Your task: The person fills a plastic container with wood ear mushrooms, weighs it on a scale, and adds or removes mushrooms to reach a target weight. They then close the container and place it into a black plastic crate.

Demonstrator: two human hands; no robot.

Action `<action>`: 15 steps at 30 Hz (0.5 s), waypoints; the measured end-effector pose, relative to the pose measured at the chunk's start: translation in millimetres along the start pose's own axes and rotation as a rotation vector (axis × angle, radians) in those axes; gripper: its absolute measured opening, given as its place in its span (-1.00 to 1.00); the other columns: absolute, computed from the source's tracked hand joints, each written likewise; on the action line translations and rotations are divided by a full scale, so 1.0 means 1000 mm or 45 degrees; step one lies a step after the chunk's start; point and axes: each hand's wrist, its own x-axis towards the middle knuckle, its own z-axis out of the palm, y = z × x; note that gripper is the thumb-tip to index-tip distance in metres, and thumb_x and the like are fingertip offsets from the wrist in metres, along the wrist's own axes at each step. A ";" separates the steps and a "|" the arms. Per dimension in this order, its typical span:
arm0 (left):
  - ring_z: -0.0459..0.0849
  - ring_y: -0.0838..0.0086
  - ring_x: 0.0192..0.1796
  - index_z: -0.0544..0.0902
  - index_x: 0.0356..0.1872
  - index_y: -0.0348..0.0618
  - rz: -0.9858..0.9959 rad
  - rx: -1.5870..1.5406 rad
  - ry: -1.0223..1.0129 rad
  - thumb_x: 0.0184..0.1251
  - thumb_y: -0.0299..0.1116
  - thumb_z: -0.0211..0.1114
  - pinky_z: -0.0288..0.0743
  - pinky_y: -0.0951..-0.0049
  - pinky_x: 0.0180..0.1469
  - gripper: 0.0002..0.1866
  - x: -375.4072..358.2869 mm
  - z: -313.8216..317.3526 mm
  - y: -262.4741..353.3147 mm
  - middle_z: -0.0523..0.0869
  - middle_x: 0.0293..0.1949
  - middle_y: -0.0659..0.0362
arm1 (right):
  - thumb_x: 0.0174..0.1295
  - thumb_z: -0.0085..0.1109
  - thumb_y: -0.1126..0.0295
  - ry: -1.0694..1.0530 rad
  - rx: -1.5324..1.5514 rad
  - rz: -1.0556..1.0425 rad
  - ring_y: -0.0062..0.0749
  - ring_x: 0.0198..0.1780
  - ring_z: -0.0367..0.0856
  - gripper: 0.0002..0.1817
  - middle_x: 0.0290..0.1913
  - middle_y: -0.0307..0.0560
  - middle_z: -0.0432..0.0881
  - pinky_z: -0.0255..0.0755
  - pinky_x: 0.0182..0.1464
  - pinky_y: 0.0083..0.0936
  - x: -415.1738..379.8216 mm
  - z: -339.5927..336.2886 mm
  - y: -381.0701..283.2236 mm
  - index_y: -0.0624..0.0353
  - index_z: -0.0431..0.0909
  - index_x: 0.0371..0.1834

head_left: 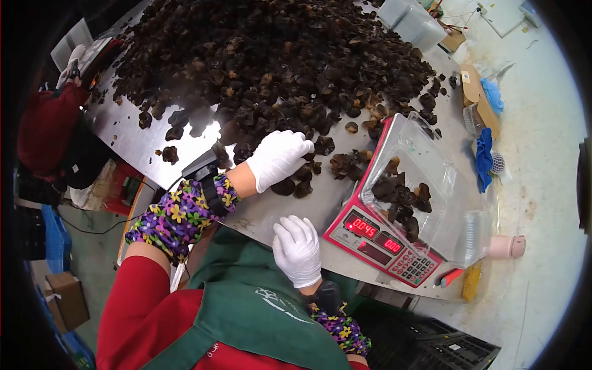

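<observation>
My left hand [280, 159], in a white glove, is over the near edge of a large pile of dark wood ear mushrooms [271, 61]. Its fingers are curled, and whatever they may hold is hidden. Loose wood ears lie just beside and below it. My right hand [297, 251], also gloved, hovers by the table's front edge before my green apron [265, 308]. Its fingers are bent together, with nothing visible in them. On the red scale [385, 246], reading 0.045, sits a clear plastic container [425, 172] with several wood ears [401, 197] inside.
Clear plastic boxes [413, 24] stand at the table's far right. A stack of clear containers [472, 237], a red-handled tool [452, 277] and a blue cloth [484, 159] are right of the scale. Another person's red sleeve [46, 129] shows at left. Black crates [444, 345] stand below.
</observation>
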 end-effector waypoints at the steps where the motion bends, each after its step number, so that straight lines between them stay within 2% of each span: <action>1: 0.69 0.18 -0.08 0.69 -0.03 0.01 0.004 -0.005 0.006 0.21 -0.41 0.36 0.56 0.17 -0.05 -0.72 0.002 0.004 -0.002 0.69 -0.18 0.15 | 0.13 0.31 0.49 -0.001 -0.009 -0.001 -0.08 0.19 0.57 -0.67 0.08 -0.05 0.62 0.39 0.32 -0.03 -0.001 0.000 0.001 0.11 0.64 0.01; 3: 0.70 0.13 -0.14 0.69 -0.07 -0.02 -0.013 -0.065 0.055 0.21 -0.44 0.33 0.58 0.15 -0.08 -0.75 0.002 0.008 -0.007 0.70 -0.20 0.11 | 0.17 0.29 0.40 -0.011 -0.007 -0.018 -0.10 0.20 0.55 -0.69 0.07 -0.03 0.61 0.36 0.34 -0.03 -0.001 0.001 0.002 0.17 0.64 0.00; 5: 0.71 0.09 -0.18 0.68 -0.07 -0.06 0.014 -0.103 0.138 0.20 -0.50 0.32 0.59 0.17 -0.08 -0.74 -0.006 0.006 -0.005 0.72 -0.21 0.08 | 0.17 0.29 0.40 0.006 -0.002 -0.006 -0.10 0.20 0.55 -0.69 0.07 -0.03 0.62 0.37 0.34 -0.04 -0.001 0.001 0.002 0.18 0.64 -0.01; 7: 0.70 0.10 -0.15 0.68 -0.02 -0.08 0.014 -0.399 0.305 0.18 -0.53 0.33 0.59 0.18 -0.08 -0.69 -0.017 -0.007 0.001 0.71 -0.20 0.08 | 0.13 0.31 0.48 0.007 0.032 0.010 -0.08 0.18 0.58 -0.68 0.06 -0.04 0.63 0.41 0.31 -0.03 -0.001 0.000 0.001 0.14 0.65 -0.01; 8: 0.68 0.11 -0.12 0.68 0.03 -0.07 0.007 -0.296 0.310 0.16 -0.51 0.38 0.58 0.20 -0.05 -0.64 -0.021 -0.009 0.000 0.69 -0.18 0.09 | 0.13 0.31 0.48 0.005 0.042 0.014 -0.08 0.18 0.58 -0.68 0.06 -0.04 0.63 0.41 0.31 -0.03 -0.001 0.000 0.001 0.14 0.65 -0.01; 10: 0.67 0.12 -0.11 0.67 0.04 -0.06 -0.006 -0.242 0.254 0.16 -0.49 0.39 0.57 0.20 -0.03 -0.63 -0.025 -0.014 -0.002 0.68 -0.17 0.10 | 0.18 0.29 0.39 -0.005 -0.003 -0.019 -0.09 0.20 0.56 -0.69 0.07 -0.02 0.62 0.37 0.34 -0.03 -0.001 0.001 0.002 0.19 0.64 0.00; 15: 0.64 0.15 -0.07 0.66 -0.01 -0.06 -0.015 -0.029 0.001 0.15 -0.45 0.41 0.54 0.20 -0.02 -0.65 -0.020 -0.006 -0.002 0.65 -0.16 0.12 | 0.19 0.29 0.39 0.005 -0.011 -0.030 -0.08 0.20 0.56 -0.69 0.08 -0.02 0.63 0.37 0.34 -0.03 -0.001 0.002 0.003 0.19 0.64 0.01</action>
